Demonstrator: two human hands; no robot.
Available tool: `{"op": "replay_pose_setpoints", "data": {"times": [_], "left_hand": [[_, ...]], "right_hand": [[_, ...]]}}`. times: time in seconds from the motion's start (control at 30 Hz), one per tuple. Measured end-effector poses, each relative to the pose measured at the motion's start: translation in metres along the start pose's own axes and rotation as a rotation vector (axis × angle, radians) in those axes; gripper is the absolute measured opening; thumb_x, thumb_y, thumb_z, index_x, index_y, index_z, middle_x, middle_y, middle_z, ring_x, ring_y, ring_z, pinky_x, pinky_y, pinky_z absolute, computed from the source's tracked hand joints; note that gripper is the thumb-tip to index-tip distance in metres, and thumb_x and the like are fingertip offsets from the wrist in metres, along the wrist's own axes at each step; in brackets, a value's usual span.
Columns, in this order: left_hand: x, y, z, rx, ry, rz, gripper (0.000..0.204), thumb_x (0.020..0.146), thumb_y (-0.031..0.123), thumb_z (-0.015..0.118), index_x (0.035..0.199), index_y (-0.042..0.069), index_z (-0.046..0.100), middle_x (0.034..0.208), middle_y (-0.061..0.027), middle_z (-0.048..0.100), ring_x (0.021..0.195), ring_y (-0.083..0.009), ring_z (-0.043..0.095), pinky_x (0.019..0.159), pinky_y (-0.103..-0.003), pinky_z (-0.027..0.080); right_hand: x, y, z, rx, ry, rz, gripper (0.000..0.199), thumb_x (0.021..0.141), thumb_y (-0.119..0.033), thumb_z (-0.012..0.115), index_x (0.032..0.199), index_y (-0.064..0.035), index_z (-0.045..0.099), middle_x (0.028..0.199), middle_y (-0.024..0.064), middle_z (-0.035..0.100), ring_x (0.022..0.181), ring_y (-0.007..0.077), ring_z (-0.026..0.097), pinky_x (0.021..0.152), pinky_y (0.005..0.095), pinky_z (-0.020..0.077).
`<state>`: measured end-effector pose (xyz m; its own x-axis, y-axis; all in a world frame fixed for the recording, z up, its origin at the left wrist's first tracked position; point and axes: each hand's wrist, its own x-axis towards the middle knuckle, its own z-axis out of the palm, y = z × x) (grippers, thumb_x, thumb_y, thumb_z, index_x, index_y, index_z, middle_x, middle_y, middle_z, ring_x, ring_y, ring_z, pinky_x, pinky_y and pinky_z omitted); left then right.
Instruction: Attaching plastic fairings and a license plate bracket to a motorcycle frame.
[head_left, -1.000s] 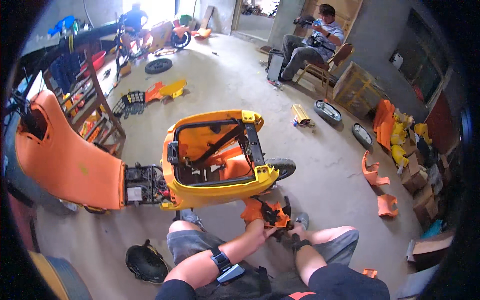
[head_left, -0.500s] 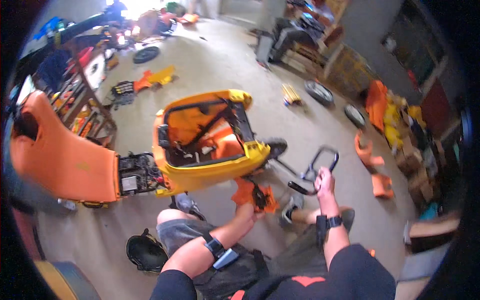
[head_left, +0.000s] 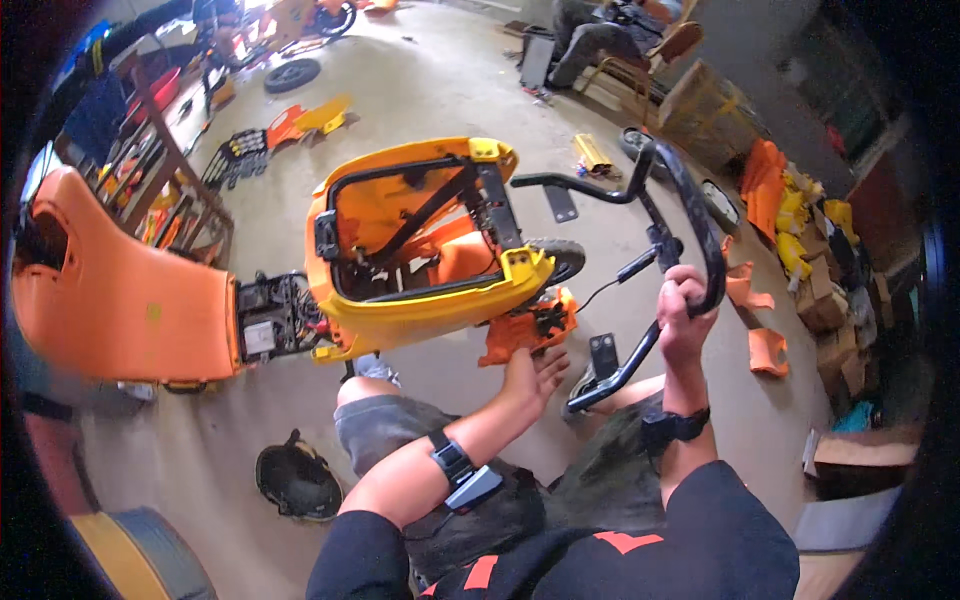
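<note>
The right hand [head_left: 683,318] grips the black handlebar frame [head_left: 668,215], whose long axis runs far-to-near; the left hand [head_left: 530,375], fingers loose, touches the orange part [head_left: 525,328] just left.

Single view only: head-worn fisheye, left of side-by-side pair, so no second view for overlap. Looks steeply down and forward over seated person's lap. Own forearms enter from lower edge; left hand [head_left: 528,375] and right hand [head_left: 683,312] close, mid-frame. Orange-yellow ride-on car body [head_left: 420,300] near, just beyond knees. Concrete floor [head_left: 420,90] stretches to far wall at top. Straight edges bow toward rim; corners black, far details there probably unreliable. Upright, not mirrored.
</note>
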<state>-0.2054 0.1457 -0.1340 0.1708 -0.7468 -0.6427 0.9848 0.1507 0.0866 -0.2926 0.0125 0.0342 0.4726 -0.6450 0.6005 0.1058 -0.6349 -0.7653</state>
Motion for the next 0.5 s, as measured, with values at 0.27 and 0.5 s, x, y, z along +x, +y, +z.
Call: {"op": "replay_pose_setpoints", "data": {"times": [0.27,0.5], "left_hand": [[-0.028,-0.016,0.002,0.131,0.181,-0.047,0.044,0.091,0.056,0.033,0.090,0.014,0.045,0.066,-0.0022,0.042,0.049,-0.0160,0.040,0.041,-0.027,0.027],[-0.041,0.012,0.010,0.476,0.220,-0.236,0.040,0.091,0.054,0.032,0.078,0.016,0.035,0.057,0.0028,0.032,0.044,-0.0121,0.030,0.041,-0.027,0.019]], "right_hand": [[0.053,-0.056,-0.012,0.062,0.050,0.195,0.016,0.086,-0.013,0.060,0.074,-0.0046,0.056,0.055,-0.0062,0.039,0.044,0.0030,0.036,0.040,0.0205,0.0276],[0.073,-0.074,-0.020,-0.054,0.005,0.148,0.027,0.088,-0.017,0.060,0.065,-0.0048,0.052,0.064,-0.0027,0.049,0.046,0.0022,0.038,0.042,0.0200,0.0285]]}}
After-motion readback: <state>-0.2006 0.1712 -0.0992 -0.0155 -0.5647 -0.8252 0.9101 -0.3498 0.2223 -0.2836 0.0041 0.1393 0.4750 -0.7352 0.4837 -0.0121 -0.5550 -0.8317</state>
